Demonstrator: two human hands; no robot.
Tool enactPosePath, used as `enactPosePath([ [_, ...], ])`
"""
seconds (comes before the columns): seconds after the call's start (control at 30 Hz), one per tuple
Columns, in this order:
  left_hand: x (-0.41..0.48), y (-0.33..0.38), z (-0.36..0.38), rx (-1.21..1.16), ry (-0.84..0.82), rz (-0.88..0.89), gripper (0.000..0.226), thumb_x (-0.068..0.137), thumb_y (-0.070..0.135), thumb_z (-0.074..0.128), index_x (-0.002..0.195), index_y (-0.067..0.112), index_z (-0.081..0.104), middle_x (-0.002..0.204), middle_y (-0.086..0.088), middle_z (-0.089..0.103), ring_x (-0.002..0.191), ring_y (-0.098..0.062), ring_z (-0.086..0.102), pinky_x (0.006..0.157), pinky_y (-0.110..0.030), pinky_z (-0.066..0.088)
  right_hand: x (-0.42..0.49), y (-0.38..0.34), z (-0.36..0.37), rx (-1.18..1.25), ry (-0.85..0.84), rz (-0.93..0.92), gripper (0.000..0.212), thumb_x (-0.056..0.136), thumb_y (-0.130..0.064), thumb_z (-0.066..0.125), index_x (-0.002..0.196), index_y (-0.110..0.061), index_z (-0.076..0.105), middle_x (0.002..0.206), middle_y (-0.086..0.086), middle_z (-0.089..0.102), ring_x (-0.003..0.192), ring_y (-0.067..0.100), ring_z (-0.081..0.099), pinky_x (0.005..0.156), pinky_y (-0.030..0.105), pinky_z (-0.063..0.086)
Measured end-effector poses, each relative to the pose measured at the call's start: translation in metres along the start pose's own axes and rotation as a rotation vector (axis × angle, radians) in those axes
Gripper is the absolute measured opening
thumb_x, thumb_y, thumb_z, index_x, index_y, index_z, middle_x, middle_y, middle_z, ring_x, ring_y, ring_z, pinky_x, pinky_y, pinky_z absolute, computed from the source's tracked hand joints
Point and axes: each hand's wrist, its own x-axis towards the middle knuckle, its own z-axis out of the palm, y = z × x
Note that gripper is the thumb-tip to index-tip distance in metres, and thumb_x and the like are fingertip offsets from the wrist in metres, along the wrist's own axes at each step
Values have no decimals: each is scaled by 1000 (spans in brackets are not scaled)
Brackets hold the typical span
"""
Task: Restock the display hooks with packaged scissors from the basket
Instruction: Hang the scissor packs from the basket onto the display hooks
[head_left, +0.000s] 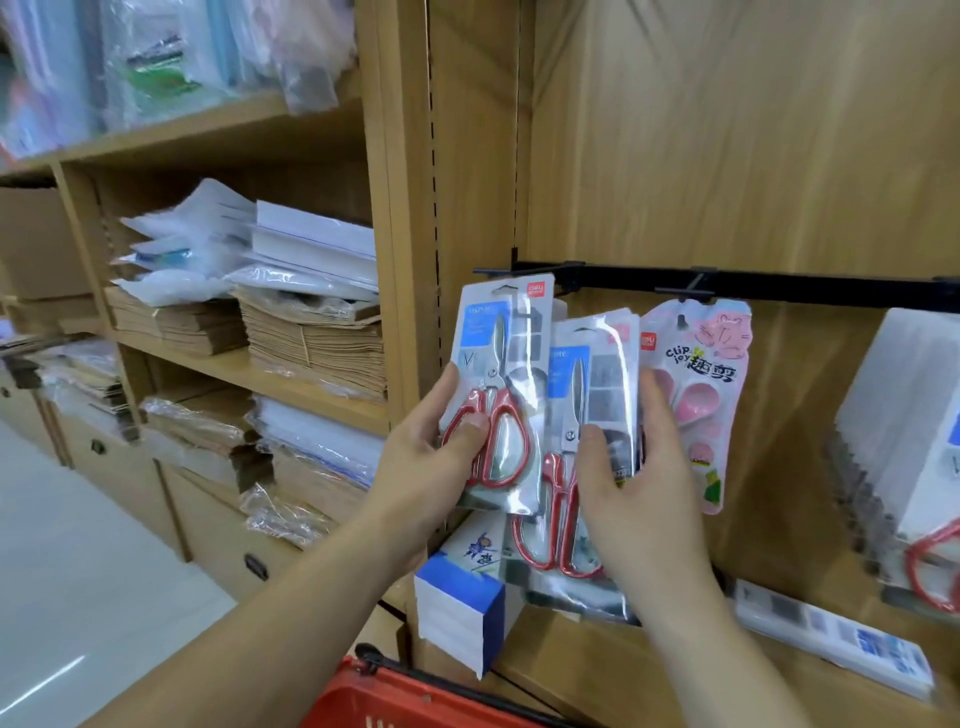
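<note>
My left hand (434, 457) grips a pack of red-handled scissors (501, 395) by its lower half, thumb across the handles, with the pack's top up at the black hook rail (779, 286). My right hand (641, 483) holds a bundle of the same red-handled scissor packs (597, 415) hanging just right of it, thumb on the front and fingers behind. A pink scissors pack (698, 384) hangs on a hook to the right. The red basket (415, 699) shows at the bottom edge; its contents are hidden.
More scissor packs (914, 441) hang at the far right. A blue-and-white box stack (462, 597) stands below the hooks, and flat packs (831, 634) lie on the lower ledge. Wooden shelves (291, 379) on the left hold paper bags and plastic-wrapped stationery.
</note>
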Motion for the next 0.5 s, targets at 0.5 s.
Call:
enactPosePath([
  [0.5,26,-28,-2,491,80,82,64,95,58,60,152,61,31,128,7,69,113,-16,70,99,-45,59,-1,-1,-21,-43,-26,9,64,107,-28,58,159,-52,31,141,-26,61,123,2,64,96,42,62],
])
